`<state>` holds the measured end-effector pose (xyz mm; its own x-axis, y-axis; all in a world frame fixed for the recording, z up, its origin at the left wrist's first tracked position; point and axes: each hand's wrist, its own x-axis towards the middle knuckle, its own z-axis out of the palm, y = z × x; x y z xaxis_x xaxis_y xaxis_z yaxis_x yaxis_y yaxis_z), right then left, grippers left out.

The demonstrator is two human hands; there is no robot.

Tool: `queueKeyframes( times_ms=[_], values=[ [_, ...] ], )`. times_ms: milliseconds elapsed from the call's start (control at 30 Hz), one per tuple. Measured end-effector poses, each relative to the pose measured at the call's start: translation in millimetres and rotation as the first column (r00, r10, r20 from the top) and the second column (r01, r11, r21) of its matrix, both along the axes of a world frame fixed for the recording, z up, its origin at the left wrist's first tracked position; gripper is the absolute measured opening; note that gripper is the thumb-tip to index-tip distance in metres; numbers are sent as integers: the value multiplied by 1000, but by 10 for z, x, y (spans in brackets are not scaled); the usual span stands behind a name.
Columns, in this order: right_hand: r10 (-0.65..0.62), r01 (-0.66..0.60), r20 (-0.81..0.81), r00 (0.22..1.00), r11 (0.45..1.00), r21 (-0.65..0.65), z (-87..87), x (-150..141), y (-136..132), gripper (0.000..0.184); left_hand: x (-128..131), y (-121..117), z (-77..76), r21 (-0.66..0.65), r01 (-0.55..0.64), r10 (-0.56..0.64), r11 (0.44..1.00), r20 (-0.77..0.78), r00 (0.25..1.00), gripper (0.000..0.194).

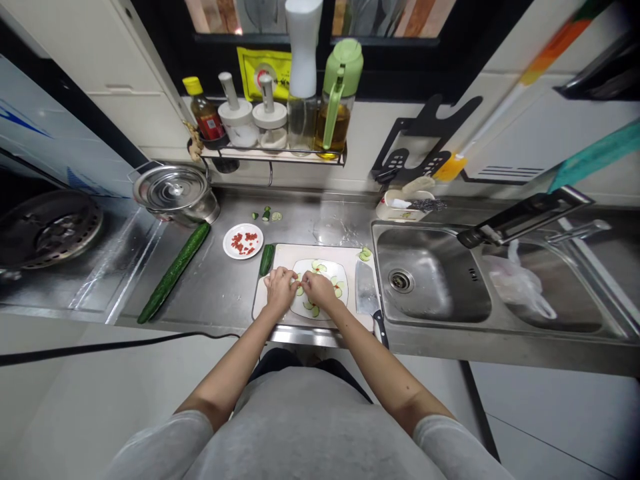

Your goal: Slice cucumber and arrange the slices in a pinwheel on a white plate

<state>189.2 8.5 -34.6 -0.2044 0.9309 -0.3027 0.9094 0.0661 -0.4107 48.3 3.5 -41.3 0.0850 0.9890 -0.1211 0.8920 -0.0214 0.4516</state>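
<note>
My left hand (281, 290) and my right hand (320, 292) meet over the left side of a white square plate (327, 310). The fingers of both are pinched together, and what they hold is too small to make out. Thin cucumber slices (311, 308) lie on the plate in fanned groups, some with red bits at the centre. Beneath the plate is a light cutting board (287, 253). A kitchen knife (367, 288) rests on its right side, near more cucumber slices (365, 254). A cut cucumber piece (267, 259) lies at its left edge.
A small white plate (227, 244) with red pieces stands behind left. Further left are a whole cucumber (175, 272) and a lidded steel pot (175, 193). The sink (435, 273) is to the right. Bottles and seasoning jars stand on a wall rack (280, 155).
</note>
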Motion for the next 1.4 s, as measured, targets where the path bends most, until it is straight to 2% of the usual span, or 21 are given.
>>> queueKeyframes(
  times_ms=[300, 433, 567, 700, 800, 933, 1067, 1167, 1267, 1400],
  values=[
    [14, -14, 19, 1000, 1000, -21, -9, -22, 12, 16, 4, 10, -21, -13, -4, 4, 1000, 2, 1000, 14],
    [-58, 59, -47, 997, 998, 15, 36, 50, 11, 19, -22, 8, -4, -10, -41, 41, 999, 39, 998, 15],
    [-209, 229, -225, 952, 971, 67, 126, 323, -29, 26, -141, -23, 16, 9, -116, 114, 993, 104, 988, 18],
    [-370, 433, -348, 861, 893, 123, 227, 752, -187, 33, -342, -119, -25, 17, -149, 141, 989, 244, 960, 22],
    [-461, 534, -339, 820, 830, 162, 268, 1048, -404, 35, -489, -244, -94, -6, -175, 169, 985, 304, 938, 24],
    [-527, 587, -306, 793, 795, 152, 240, 1274, -758, 38, -631, -433, -188, -43, -183, 187, 982, 319, 929, 25],
    [-535, 574, -252, 807, 811, 116, 135, 1305, -1050, 39, -673, -585, -251, -103, -199, 223, 975, 375, 900, 28],
    [-519, 540, -212, 828, 840, 51, 38, 1238, -1162, 38, -610, -652, -278, -176, -197, 260, 965, 499, 827, 34],
    [-490, 502, -206, 847, 865, 9, -30, 1137, -1178, 36, -488, -668, -286, -236, -212, 312, 948, 571, 760, 41],
    [-478, 481, -176, 861, 876, -29, -53, 1009, -1108, 38, -321, -622, -270, -288, -224, 355, 931, 569, 742, 46]
  ],
)
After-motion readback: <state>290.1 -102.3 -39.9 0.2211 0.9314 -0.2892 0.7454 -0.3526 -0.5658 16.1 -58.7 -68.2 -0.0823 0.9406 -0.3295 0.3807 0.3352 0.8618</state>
